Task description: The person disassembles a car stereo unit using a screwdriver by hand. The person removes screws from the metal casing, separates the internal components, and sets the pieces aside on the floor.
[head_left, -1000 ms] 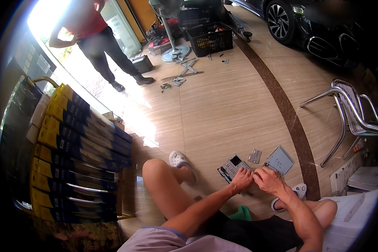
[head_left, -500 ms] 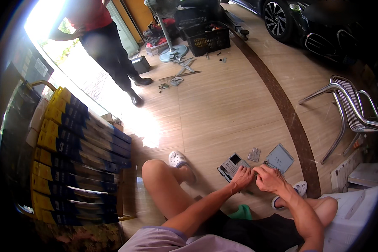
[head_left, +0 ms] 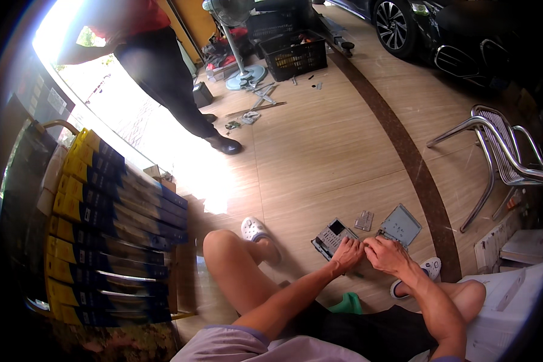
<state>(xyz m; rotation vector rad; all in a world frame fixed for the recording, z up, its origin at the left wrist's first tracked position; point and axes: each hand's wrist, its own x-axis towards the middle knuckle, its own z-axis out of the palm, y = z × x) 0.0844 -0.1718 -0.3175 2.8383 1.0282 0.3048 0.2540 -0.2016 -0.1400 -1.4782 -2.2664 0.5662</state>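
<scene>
Between my feet, a grey device with rows of keys and a dark square screen (head_left: 330, 237) lies on the floor. My left hand (head_left: 348, 253) is at its right edge, fingers bent and closed. My right hand (head_left: 387, 254) is curled closed close beside it, its fingertips nearly meeting the left ones. Whatever the fingers hold is hidden or too small to make out. Beyond my right hand lies a flat grey panel (head_left: 403, 225), partly covered by that hand. A small greyish rectangular part (head_left: 364, 220) rests between device and panel.
A person in dark trousers (head_left: 166, 78) stands at the far left. A rack of yellow-and-blue boxes (head_left: 111, 235) is left of me, a metal chair (head_left: 495, 142) right. Farther off are a fan (head_left: 238, 57), black crate (head_left: 294, 57) and car (head_left: 398, 27). Green cloth (head_left: 347, 303) lies near my lap.
The standing person has stepped, one foot now nearer and farther right. My hands stay almost in place, the right one shifting slightly left.
</scene>
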